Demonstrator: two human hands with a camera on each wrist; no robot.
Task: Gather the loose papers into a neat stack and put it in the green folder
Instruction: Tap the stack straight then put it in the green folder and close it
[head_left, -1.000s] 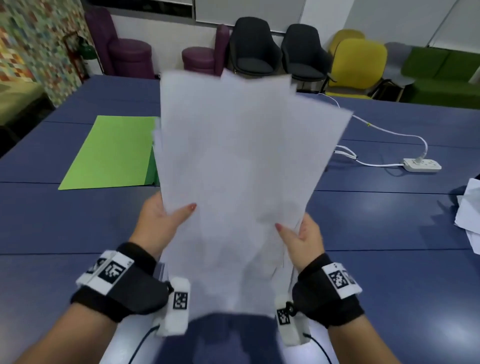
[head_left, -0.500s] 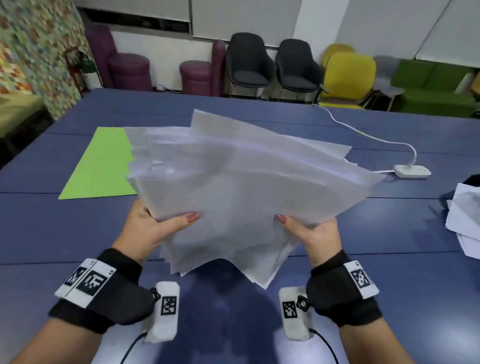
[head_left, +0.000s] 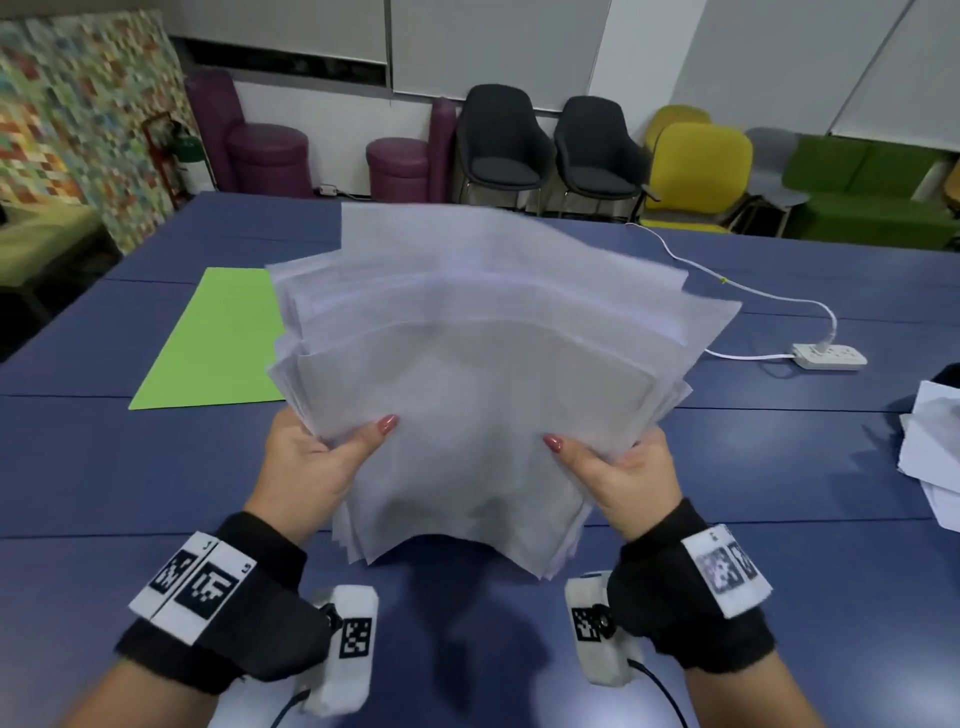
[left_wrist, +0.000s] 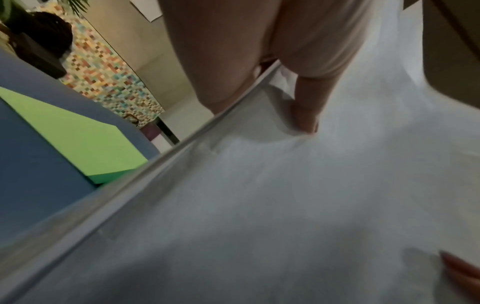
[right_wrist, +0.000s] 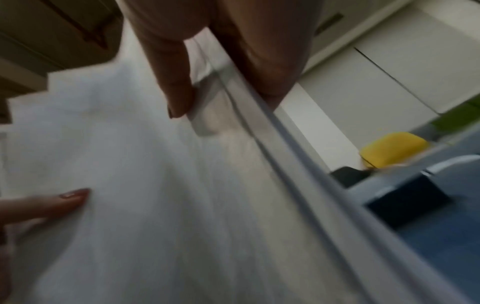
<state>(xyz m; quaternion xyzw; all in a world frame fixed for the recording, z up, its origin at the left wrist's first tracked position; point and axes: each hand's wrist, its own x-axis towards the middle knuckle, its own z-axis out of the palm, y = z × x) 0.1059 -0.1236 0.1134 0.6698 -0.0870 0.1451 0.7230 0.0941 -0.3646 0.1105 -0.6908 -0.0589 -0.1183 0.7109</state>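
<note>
A thick, uneven stack of white papers (head_left: 467, 374) hangs above the blue table (head_left: 104, 467), its sheets fanned out and bowed upward at the middle. My left hand (head_left: 317, 457) grips the stack's left edge, thumb on top. My right hand (head_left: 618, 467) grips the right edge the same way. In the left wrist view the thumb presses the stack of papers (left_wrist: 259, 205), with the green folder (left_wrist: 78, 139) behind. The right wrist view shows the papers (right_wrist: 155, 185) under my thumb. The green folder (head_left: 218, 343) lies shut and flat on the table, left of the stack and partly hidden by it.
More white papers (head_left: 935, 447) lie at the table's right edge. A white power strip (head_left: 828, 356) with its cable sits back right. Chairs and stools stand beyond the table's far edge.
The stack has tipped from nearly upright toward flat and dropped lower. Both hands kept their grip and spread slightly apart.
</note>
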